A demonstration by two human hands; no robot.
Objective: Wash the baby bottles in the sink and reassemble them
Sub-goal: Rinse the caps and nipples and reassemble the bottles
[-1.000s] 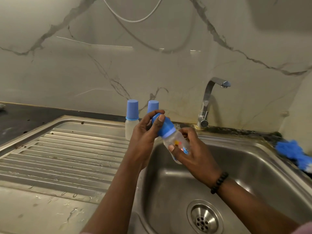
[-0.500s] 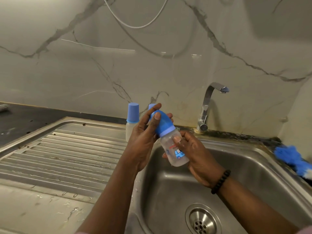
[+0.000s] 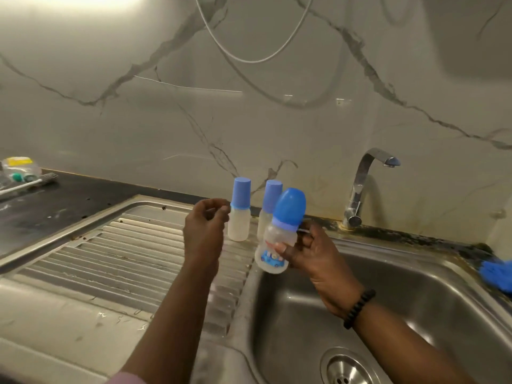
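Observation:
My right hand (image 3: pixel 313 256) grips a clear baby bottle (image 3: pixel 277 242) with a rounded blue cap and a blue picture on its side, held nearly upright above the sink's left rim. My left hand (image 3: pixel 205 231) hangs just left of it with loosely curled fingers and holds nothing. Two more capped bottles stand at the back of the drainboard: one (image 3: pixel 240 212) right beside my left fingertips, the other (image 3: pixel 269 209) partly hidden behind the held bottle.
The steel sink basin (image 3: pixel 415 295) with its drain (image 3: pixel 346 370) lies below right, the tap (image 3: pixel 363 187) behind it. A ribbed drainboard (image 3: pixel 97 261) stretches left. A blue brush or cloth (image 3: pixel 497 275) lies on the right rim. A clear packet and brush (image 3: pixel 20 173) sit on the dark counter.
My left hand has let go of the blue cap and drawn away to the left. My right hand has tipped the bottle upright and shifted it left toward the drainboard.

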